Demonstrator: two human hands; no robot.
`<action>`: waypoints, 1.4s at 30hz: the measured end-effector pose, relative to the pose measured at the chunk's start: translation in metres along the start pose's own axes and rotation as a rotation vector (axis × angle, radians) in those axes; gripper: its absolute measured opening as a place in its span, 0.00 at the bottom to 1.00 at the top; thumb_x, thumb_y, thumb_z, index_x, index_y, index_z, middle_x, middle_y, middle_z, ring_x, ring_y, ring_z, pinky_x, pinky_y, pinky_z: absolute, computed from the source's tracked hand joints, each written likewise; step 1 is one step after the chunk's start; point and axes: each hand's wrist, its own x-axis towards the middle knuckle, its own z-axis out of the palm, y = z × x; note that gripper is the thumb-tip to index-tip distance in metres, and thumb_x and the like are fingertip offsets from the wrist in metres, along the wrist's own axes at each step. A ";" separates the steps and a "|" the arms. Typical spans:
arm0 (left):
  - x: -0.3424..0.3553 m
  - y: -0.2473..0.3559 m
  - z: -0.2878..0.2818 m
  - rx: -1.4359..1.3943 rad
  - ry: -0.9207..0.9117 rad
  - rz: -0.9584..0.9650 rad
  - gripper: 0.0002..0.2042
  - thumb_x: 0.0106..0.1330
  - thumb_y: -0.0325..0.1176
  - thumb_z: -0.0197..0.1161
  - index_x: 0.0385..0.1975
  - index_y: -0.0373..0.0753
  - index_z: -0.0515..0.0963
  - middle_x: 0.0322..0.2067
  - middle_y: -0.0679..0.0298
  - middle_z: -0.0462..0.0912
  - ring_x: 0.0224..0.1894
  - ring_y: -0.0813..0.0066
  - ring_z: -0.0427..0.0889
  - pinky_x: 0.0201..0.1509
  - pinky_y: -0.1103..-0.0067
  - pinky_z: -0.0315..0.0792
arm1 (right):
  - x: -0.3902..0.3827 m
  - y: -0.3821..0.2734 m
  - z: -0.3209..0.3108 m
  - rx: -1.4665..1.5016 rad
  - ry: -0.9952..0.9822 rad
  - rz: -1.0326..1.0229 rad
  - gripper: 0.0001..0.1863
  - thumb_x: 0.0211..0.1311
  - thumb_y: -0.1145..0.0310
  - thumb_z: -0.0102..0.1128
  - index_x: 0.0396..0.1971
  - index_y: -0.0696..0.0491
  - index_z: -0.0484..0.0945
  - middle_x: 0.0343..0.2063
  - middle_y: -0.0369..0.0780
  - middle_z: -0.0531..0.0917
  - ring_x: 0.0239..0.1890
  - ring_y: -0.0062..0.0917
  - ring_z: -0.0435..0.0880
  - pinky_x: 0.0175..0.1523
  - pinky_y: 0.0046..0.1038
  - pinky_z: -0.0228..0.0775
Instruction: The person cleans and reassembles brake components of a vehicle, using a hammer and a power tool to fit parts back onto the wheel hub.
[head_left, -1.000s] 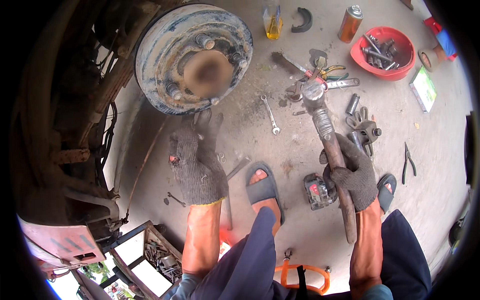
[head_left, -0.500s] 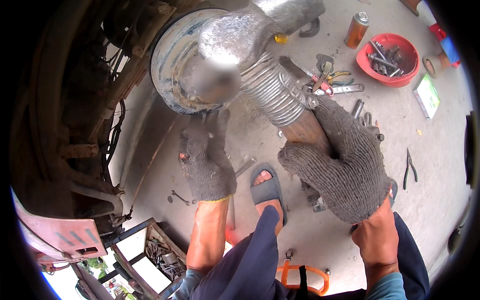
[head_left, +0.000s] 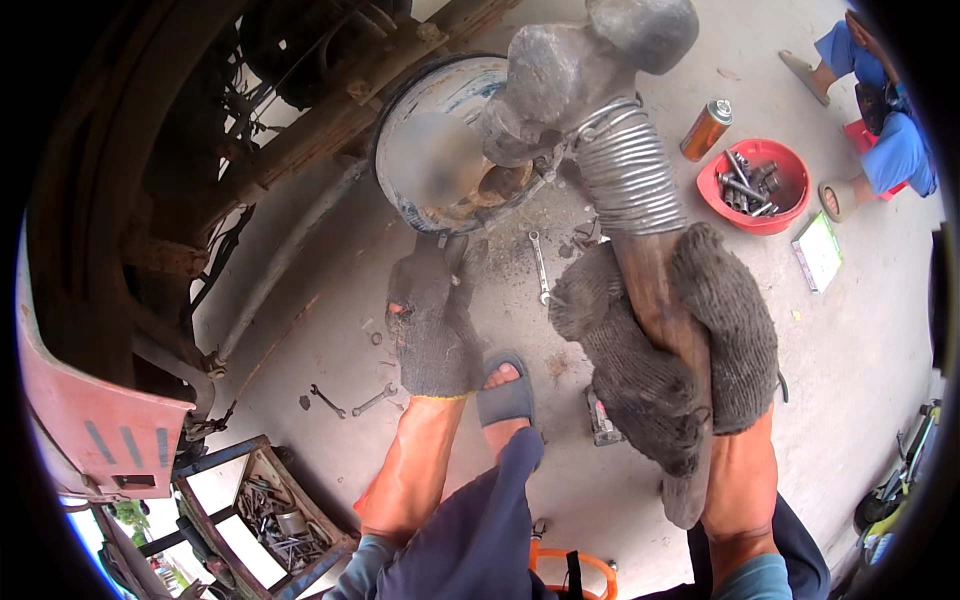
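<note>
My right hand, in a dark knitted glove, is closed around the wooden handle of a large hammer. Coiled metal wire wraps the handle just below the heavy, worn steel head, and the handle's end sticks out under my glove. The head hangs over the right edge of a round, drum-like metal part with a scuffed pale inside. At the drum's lower rim is my gloved left hand, fingers closed and pointing up toward it. What they grip is too dark and blurred to name.
Several wrenches lie on the concrete around my sandalled foot. To the right are a spray can, a red bowl of sockets, a green-white box and another person's legs. A vehicle frame runs along the left.
The hammer has swung to the right, away from the middle of the drum, and more of its handle shows. My left hand stays by the rim. The whole view has shifted somewhat.
</note>
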 end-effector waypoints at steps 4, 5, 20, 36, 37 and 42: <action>0.011 0.022 0.000 0.233 -0.078 -0.101 0.15 0.64 0.32 0.65 0.49 0.34 0.79 0.50 0.54 0.82 0.52 0.62 0.82 0.54 0.70 0.76 | -0.006 -0.015 0.013 0.194 0.013 0.102 0.27 0.71 0.62 0.59 0.66 0.57 0.68 0.61 0.45 0.77 0.62 0.28 0.77 0.68 0.28 0.68; 0.009 0.020 0.000 0.178 -0.038 -0.137 0.15 0.64 0.32 0.64 0.49 0.35 0.79 0.49 0.54 0.82 0.51 0.62 0.82 0.53 0.70 0.77 | 0.000 -0.006 0.012 0.207 -0.098 0.110 0.28 0.72 0.63 0.57 0.67 0.57 0.66 0.63 0.44 0.74 0.64 0.28 0.74 0.70 0.28 0.65; 0.016 0.042 -0.007 0.130 -0.086 -0.145 0.20 0.68 0.37 0.63 0.57 0.35 0.75 0.55 0.55 0.79 0.57 0.60 0.79 0.62 0.62 0.74 | -0.010 0.059 -0.003 0.437 -0.181 0.382 0.26 0.75 0.66 0.52 0.69 0.57 0.63 0.64 0.40 0.73 0.64 0.22 0.72 0.68 0.24 0.64; 0.020 0.038 0.001 -0.397 -0.059 -0.230 0.21 0.73 0.38 0.59 0.59 0.32 0.73 0.59 0.53 0.76 0.63 0.58 0.75 0.71 0.53 0.67 | -0.016 0.090 -0.043 0.486 0.011 0.445 0.16 0.61 0.62 0.71 0.39 0.60 0.80 0.16 0.37 0.77 0.10 0.19 0.74 0.12 0.20 0.63; 0.017 0.036 0.000 -0.416 -0.065 -0.241 0.21 0.73 0.39 0.59 0.59 0.32 0.74 0.60 0.54 0.75 0.64 0.58 0.74 0.71 0.52 0.67 | -0.013 0.091 -0.043 0.285 0.041 0.480 0.19 0.58 0.59 0.72 0.37 0.60 0.79 0.17 0.38 0.77 0.11 0.21 0.75 0.15 0.24 0.67; -0.002 0.026 -0.001 -0.428 0.022 -0.520 0.23 0.74 0.42 0.58 0.64 0.36 0.69 0.62 0.56 0.73 0.64 0.59 0.75 0.68 0.51 0.68 | -0.001 0.135 -0.043 -0.868 0.129 0.342 0.25 0.57 0.53 0.65 0.41 0.62 0.78 0.31 0.55 0.85 0.38 0.51 0.85 0.47 0.43 0.75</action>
